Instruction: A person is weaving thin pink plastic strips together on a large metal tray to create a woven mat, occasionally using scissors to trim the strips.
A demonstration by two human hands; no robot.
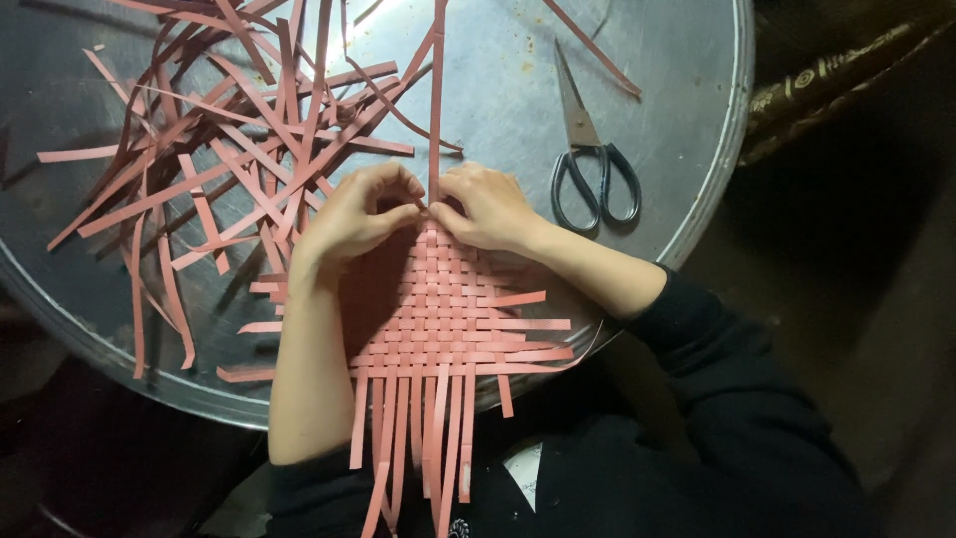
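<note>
A woven mat of pink paper strips (448,319) lies on a round grey metal tray (518,90), its loose ends hanging over the near rim. My left hand (354,214) and my right hand (488,204) meet at the mat's far edge. Both pinch a long pink strip (436,100) that runs straight away from the weave. The fingertips hide the point where the strip enters the mat.
A heap of loose pink paper strips (229,149) covers the tray's left half. A pair of scissors (588,164) with dark handles lies shut to the right of my right hand. A patterned cloth (827,70) shows beyond the tray's right rim.
</note>
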